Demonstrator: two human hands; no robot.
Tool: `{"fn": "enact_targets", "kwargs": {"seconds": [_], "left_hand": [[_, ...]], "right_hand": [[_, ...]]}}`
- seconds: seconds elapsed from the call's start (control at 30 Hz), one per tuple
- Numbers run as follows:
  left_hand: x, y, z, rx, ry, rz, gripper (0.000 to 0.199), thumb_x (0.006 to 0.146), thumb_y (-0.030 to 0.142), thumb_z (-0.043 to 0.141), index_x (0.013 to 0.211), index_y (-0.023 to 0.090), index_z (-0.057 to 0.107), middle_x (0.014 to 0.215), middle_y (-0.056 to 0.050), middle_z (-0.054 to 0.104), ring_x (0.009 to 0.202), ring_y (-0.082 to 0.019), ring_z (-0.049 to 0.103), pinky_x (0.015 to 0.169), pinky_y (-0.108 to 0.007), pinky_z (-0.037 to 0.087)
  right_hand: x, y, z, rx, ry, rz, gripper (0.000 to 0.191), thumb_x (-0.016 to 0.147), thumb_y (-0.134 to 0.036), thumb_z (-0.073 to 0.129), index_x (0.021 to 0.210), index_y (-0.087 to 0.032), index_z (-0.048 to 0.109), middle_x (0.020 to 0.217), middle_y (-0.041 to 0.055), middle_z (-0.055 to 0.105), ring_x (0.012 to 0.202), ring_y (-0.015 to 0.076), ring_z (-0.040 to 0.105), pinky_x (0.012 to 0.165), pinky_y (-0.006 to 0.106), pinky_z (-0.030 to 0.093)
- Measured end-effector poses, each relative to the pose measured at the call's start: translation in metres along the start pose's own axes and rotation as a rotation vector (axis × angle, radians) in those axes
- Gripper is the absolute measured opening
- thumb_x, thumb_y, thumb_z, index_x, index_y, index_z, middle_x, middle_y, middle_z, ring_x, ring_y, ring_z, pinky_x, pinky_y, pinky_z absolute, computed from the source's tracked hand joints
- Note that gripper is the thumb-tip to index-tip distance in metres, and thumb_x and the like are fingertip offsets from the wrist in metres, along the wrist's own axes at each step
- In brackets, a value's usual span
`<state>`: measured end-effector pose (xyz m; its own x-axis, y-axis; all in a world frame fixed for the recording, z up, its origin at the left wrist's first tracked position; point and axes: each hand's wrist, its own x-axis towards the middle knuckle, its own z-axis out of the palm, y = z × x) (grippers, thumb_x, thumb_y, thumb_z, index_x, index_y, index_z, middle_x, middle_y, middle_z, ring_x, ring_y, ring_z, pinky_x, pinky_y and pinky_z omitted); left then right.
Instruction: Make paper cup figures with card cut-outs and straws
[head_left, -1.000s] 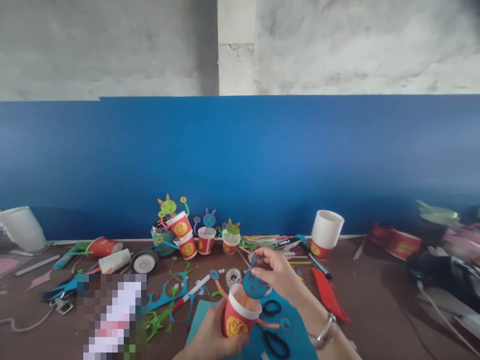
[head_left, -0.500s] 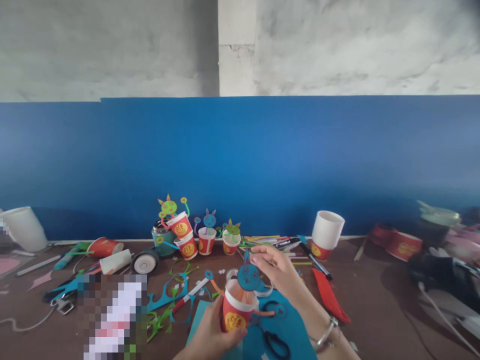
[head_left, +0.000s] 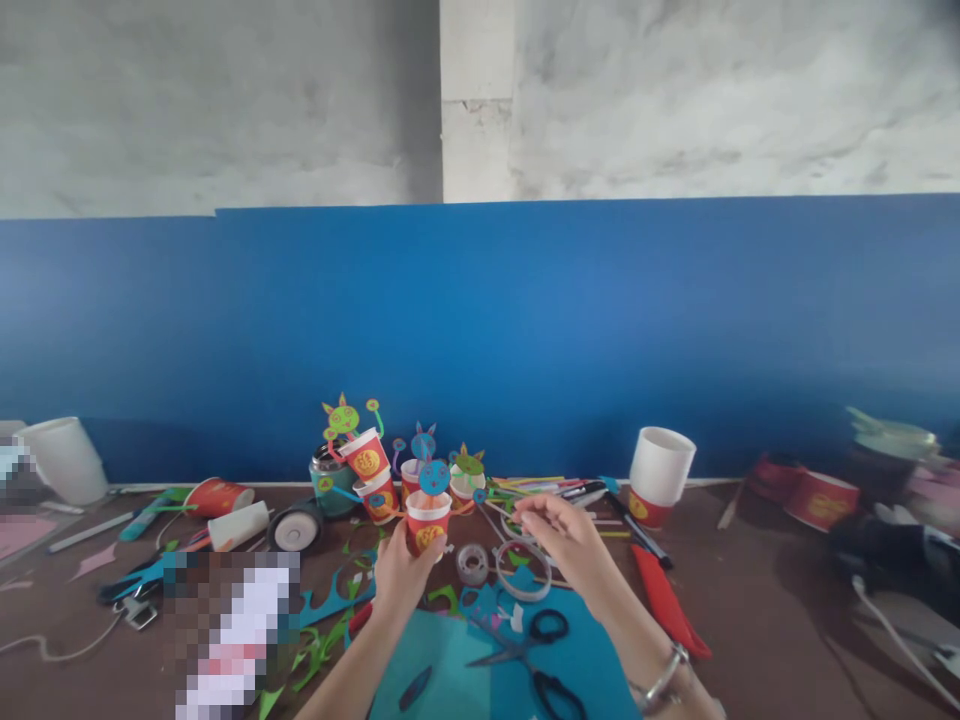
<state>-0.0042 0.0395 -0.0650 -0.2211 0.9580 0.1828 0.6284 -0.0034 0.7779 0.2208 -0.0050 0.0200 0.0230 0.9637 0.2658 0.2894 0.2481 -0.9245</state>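
My left hand grips a red paper cup with a white rim and a yellow emblem. A blue paper cat face stands in that cup, and orange paper arms stick out at its sides. Just behind are another cup with a blue face and one with a green face. To the right, my right hand hovers with loosely bent fingers, and I see nothing held in it. Below it lie a large tape roll, a small tape roll and black-handled scissors on blue paper.
Stacked cups with a green figure lean by a teal flask at the left. Paper scraps lie nearby. White cups stand at the right behind a red pouch. A blue partition backs the table.
My left hand has carried the cup away from me and to the left, towards the other cup figures. My right hand has come away from the blue face, and the scissors are now uncovered.
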Motion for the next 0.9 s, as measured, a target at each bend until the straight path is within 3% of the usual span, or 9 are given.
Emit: {"fn": "enact_targets", "kwargs": {"seconds": [0.17,0.3,0.57,0.73,0.9], "left_hand": [[-0.004,0.007,0.008,0.217,-0.045,-0.035,0.058,0.078,0.051,0.047,0.12,0.011,0.05,0.108,-0.018,0.064,0.11,-0.035,0.052,0.089,-0.045,0.036],[-0.006,0.008,0.013,0.373,-0.037,-0.021,0.056,0.083,0.052,0.041,0.119,0.01,0.048,0.112,-0.019,0.062,0.115,-0.034,0.048,0.091,-0.044,0.034],[-0.01,0.005,0.009,0.397,-0.029,0.026,0.059,0.082,0.058,0.04,0.118,0.012,0.051,0.117,-0.017,0.061,0.117,-0.034,0.044,0.091,-0.045,0.032],[-0.008,0.001,0.01,0.388,-0.03,0.094,0.054,0.082,0.055,0.042,0.117,0.014,0.051,0.11,-0.015,0.065,0.114,-0.032,0.048,0.088,-0.042,0.034],[-0.006,0.003,0.013,0.446,-0.018,0.12,0.049,0.085,0.048,0.043,0.116,0.011,0.051,0.106,-0.016,0.067,0.111,-0.031,0.053,0.089,-0.04,0.035]], "right_hand": [[0.001,0.007,0.002,0.047,-0.033,0.01,0.024,0.079,-0.038,0.057,0.087,-0.017,0.064,0.082,0.0072,0.071,0.075,0.0203,0.065,0.066,0.029,0.05],[0.002,0.011,0.005,0.028,-0.092,0.028,0.022,0.081,-0.036,0.054,0.088,-0.017,0.063,0.082,0.0066,0.071,0.071,0.0193,0.066,0.064,0.029,0.05],[-0.01,0.012,0.025,-0.3,-0.236,-0.054,0.013,0.076,-0.021,0.053,0.08,-0.018,0.065,0.072,0.0015,0.068,0.068,0.0169,0.062,0.062,0.024,0.044],[-0.023,0.019,0.044,-0.501,-0.394,-0.024,0.019,0.071,-0.016,0.053,0.083,-0.019,0.068,0.072,0.0026,0.07,0.066,0.0164,0.062,0.06,0.023,0.04],[-0.04,0.026,0.07,-0.619,-0.484,-0.086,0.023,0.07,-0.018,0.054,0.087,-0.021,0.07,0.081,0.0054,0.071,0.079,0.0207,0.063,0.066,0.025,0.04]]}}
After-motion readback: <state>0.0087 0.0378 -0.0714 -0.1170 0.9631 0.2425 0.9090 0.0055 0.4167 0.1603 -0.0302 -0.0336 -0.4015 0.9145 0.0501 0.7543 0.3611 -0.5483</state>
